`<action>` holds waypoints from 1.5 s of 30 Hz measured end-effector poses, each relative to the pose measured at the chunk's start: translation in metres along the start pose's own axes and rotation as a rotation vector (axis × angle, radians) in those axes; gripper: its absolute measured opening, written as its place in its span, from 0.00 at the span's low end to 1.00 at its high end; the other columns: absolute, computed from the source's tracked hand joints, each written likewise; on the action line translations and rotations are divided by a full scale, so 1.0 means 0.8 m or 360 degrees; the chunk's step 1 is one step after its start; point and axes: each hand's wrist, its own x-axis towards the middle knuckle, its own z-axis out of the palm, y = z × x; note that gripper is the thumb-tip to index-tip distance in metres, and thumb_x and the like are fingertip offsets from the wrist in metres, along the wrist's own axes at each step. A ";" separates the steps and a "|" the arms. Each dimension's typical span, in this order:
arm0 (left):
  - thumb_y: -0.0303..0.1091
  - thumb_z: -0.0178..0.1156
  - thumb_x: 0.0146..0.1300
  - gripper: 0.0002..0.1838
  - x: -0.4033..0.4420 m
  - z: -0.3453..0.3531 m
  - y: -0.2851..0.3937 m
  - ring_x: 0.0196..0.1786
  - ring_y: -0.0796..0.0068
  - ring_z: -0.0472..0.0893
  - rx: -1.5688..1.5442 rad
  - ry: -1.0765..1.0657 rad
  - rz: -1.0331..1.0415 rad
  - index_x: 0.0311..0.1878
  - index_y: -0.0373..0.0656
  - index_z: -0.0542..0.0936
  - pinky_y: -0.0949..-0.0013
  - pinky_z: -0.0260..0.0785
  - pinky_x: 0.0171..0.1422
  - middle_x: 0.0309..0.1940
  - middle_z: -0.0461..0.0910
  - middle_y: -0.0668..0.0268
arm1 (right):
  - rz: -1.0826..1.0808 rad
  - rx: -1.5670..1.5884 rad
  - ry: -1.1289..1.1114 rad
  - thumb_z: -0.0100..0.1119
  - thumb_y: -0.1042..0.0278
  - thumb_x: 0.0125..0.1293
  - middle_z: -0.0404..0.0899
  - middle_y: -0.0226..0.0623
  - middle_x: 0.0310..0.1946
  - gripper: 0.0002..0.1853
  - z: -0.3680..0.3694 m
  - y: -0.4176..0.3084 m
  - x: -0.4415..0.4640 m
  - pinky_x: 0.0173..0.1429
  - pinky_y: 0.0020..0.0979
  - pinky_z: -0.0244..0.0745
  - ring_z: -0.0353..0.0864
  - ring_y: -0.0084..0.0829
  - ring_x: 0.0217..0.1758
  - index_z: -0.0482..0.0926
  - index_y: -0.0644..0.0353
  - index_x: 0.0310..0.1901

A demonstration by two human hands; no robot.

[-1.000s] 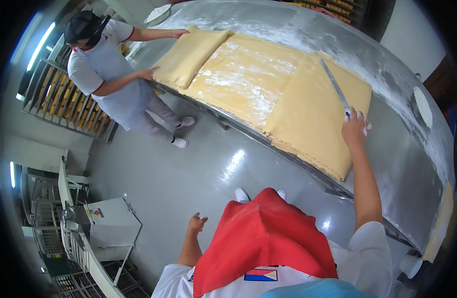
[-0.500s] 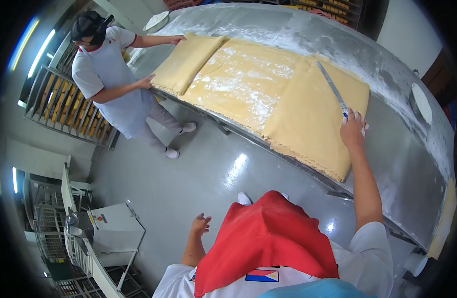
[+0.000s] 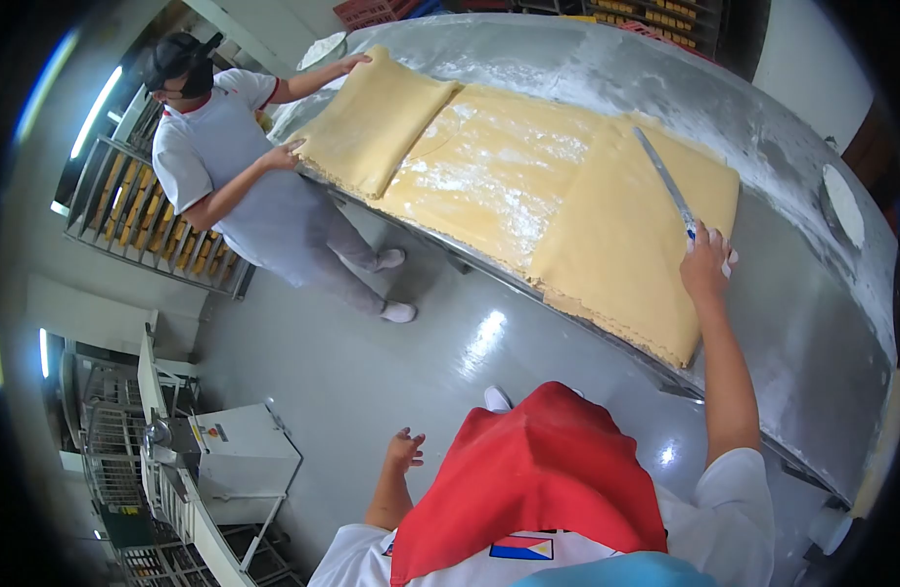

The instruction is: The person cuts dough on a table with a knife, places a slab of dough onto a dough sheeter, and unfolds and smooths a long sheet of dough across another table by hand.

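Right hand (image 3: 706, 262), out at three o'clock with twelve at the top of the view, fingers curled round the handle of a long knife (image 3: 662, 176)! Its blade points up towards one o'clock, over the dough sheet (image 3: 479, 161); whether steel touches dough, I can't tell. Left hand (image 3: 404, 450), between six and seven, hangs over the floor, fingers loosely spread, nothing in them.

Now the dough, stretched along the steel table (image 3: 802, 293) from eleven o'clock round to two. By my reading, the end panel (image 3: 631, 230) at two is folded in and lying flat: that part looks done. At eleven, a co-worker (image 3: 215, 147) has hold of the outer edge of the far panel (image 3: 372, 127), also apparently doubled over. Between them the middle strip lies uncovered, floury, and no cut shows anywhere.

Containers, then! A bowl (image 3: 842, 207) between two and three holds white powder, flour by the look; another bowl (image 3: 323, 49) at eleven is heaped with white. Nearer ten, a rack (image 3: 157, 210) carries rows of yellow pieces; a second rack (image 3: 655, 18) at one holds similar.
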 end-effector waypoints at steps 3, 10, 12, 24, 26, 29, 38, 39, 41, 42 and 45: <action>0.36 0.65 0.68 0.46 0.006 -0.003 -0.001 0.60 0.38 0.78 -0.0059 0.0036 0.0043 0.81 0.40 0.47 0.38 0.79 0.55 0.78 0.53 0.46 | 0.0041 0.0055 -0.0064 0.54 0.60 0.72 0.73 0.37 0.63 0.25 -0.007 -0.003 -0.001 0.71 0.49 0.55 0.68 0.39 0.68 0.71 0.48 0.70; 0.31 0.60 0.70 0.43 0.004 -0.006 0.006 0.54 0.46 0.81 -0.0543 0.0237 0.0218 0.81 0.40 0.44 0.43 0.82 0.48 0.75 0.58 0.46 | 0.0020 0.0040 -0.0094 0.52 0.61 0.73 0.72 0.38 0.62 0.25 -0.013 -0.002 -0.003 0.71 0.50 0.55 0.67 0.39 0.69 0.69 0.49 0.70; 0.31 0.59 0.71 0.43 0.003 -0.011 0.005 0.53 0.47 0.82 -0.0647 0.0293 0.0230 0.80 0.39 0.44 0.44 0.82 0.47 0.74 0.59 0.46 | 0.0014 0.0051 -0.0072 0.52 0.61 0.73 0.72 0.38 0.62 0.25 -0.012 -0.002 -0.004 0.71 0.51 0.55 0.67 0.40 0.69 0.69 0.50 0.70; 0.42 0.73 0.59 0.39 0.035 0.004 -0.032 0.64 0.53 0.79 0.0673 0.0297 0.0136 0.71 0.37 0.71 0.57 0.74 0.65 0.60 0.80 0.44 | 0.0051 0.0056 -0.0102 0.53 0.61 0.72 0.72 0.34 0.62 0.25 -0.020 -0.002 -0.004 0.72 0.51 0.55 0.68 0.37 0.68 0.69 0.46 0.70; 0.45 0.75 0.56 0.40 0.017 0.017 -0.016 0.69 0.49 0.74 0.0858 0.0259 0.0269 0.69 0.36 0.73 0.57 0.68 0.72 0.65 0.75 0.42 | 0.0043 0.0067 -0.0141 0.54 0.61 0.72 0.72 0.34 0.63 0.25 -0.025 -0.002 -0.004 0.72 0.51 0.55 0.68 0.37 0.69 0.69 0.45 0.70; 0.44 0.76 0.54 0.41 0.031 0.020 -0.013 0.69 0.50 0.74 0.0906 0.0293 0.0506 0.69 0.34 0.73 0.57 0.68 0.72 0.65 0.75 0.43 | 0.0047 0.0036 -0.0141 0.54 0.60 0.72 0.72 0.34 0.63 0.26 -0.019 -0.003 -0.003 0.71 0.51 0.56 0.68 0.37 0.69 0.69 0.45 0.71; 0.40 0.75 0.55 0.43 0.026 0.045 0.063 0.68 0.52 0.76 0.0852 0.0155 0.0892 0.71 0.33 0.68 0.59 0.67 0.73 0.69 0.72 0.45 | -0.0011 -0.0003 -0.0074 0.55 0.59 0.72 0.73 0.37 0.61 0.25 -0.009 0.002 0.001 0.69 0.52 0.58 0.70 0.39 0.66 0.70 0.45 0.70; 0.42 0.74 0.55 0.43 0.023 0.048 0.071 0.66 0.53 0.78 0.0762 0.0059 0.0903 0.71 0.32 0.69 0.60 0.68 0.72 0.68 0.73 0.44 | -0.0025 -0.0006 -0.0063 0.55 0.59 0.72 0.73 0.37 0.61 0.25 -0.013 0.002 0.001 0.69 0.52 0.58 0.70 0.39 0.66 0.70 0.45 0.70; 0.42 0.74 0.55 0.43 -0.002 0.054 0.099 0.63 0.54 0.80 0.0730 -0.0020 0.0912 0.71 0.33 0.69 0.61 0.70 0.70 0.68 0.72 0.44 | -0.0057 0.0030 -0.0161 0.53 0.60 0.73 0.72 0.37 0.63 0.26 -0.021 0.002 0.000 0.68 0.54 0.58 0.70 0.39 0.66 0.69 0.46 0.71; 0.41 0.74 0.56 0.43 -0.009 0.055 0.109 0.62 0.55 0.81 0.0717 -0.0059 0.0912 0.72 0.33 0.68 0.61 0.70 0.69 0.68 0.72 0.44 | -0.0071 0.0027 -0.0155 0.53 0.60 0.73 0.72 0.37 0.63 0.26 -0.018 0.003 0.000 0.68 0.54 0.58 0.70 0.39 0.66 0.69 0.46 0.71; 0.40 0.73 0.57 0.42 -0.015 0.056 0.127 0.59 0.56 0.84 0.0644 -0.0096 0.0999 0.73 0.35 0.67 0.62 0.73 0.65 0.68 0.73 0.45 | -0.0083 -0.0025 -0.0083 0.53 0.60 0.73 0.72 0.39 0.64 0.26 -0.012 0.004 -0.003 0.68 0.54 0.58 0.69 0.40 0.66 0.68 0.46 0.72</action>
